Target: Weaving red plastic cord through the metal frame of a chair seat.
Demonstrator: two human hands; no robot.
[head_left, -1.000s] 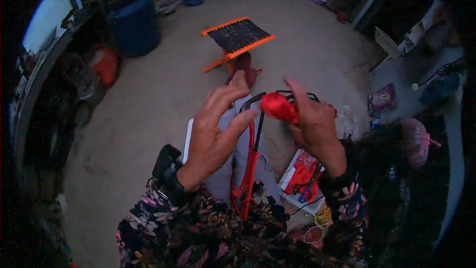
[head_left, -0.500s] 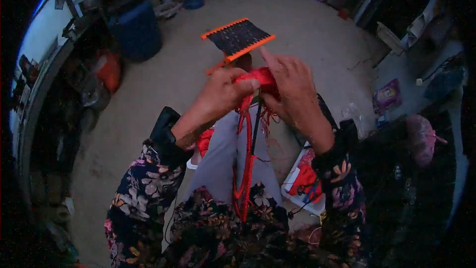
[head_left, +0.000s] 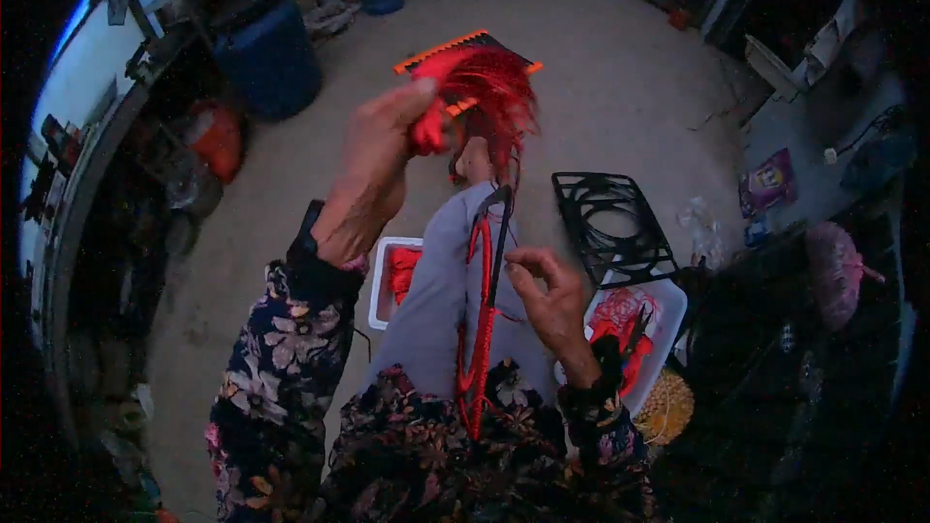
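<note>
Raised in front of me, my left hand [head_left: 373, 150] is closed on a bundle of loose red threads [head_left: 489, 87], which fan out to the right and are blurred. Behind the threads is a dark panel with toothed orange edges [head_left: 441, 50], partly covered by them. My right hand [head_left: 554, 302] is lower, over my right thigh, its thumb and forefinger curled together. Whether a thin thread lies between those fingertips I cannot make out. Between my legs runs a thin black bar [head_left: 499, 242] with a bent top, and beside it hangs a looped red cord [head_left: 475, 368] reaching my lap.
A white tub with red material [head_left: 376, 286] stands left of my legs. To the right, another white tub [head_left: 668, 315] holds red material and dark-handled tools, with a black openwork frame [head_left: 610, 179] at its far side. A blue barrel [head_left: 266, 63] stands far left.
My hands have parted. The left has lifted the red threads up and away, across the orange-edged panel. My right hand has dropped back toward my lap, uncovering the bar's bent top and the black frame.
</note>
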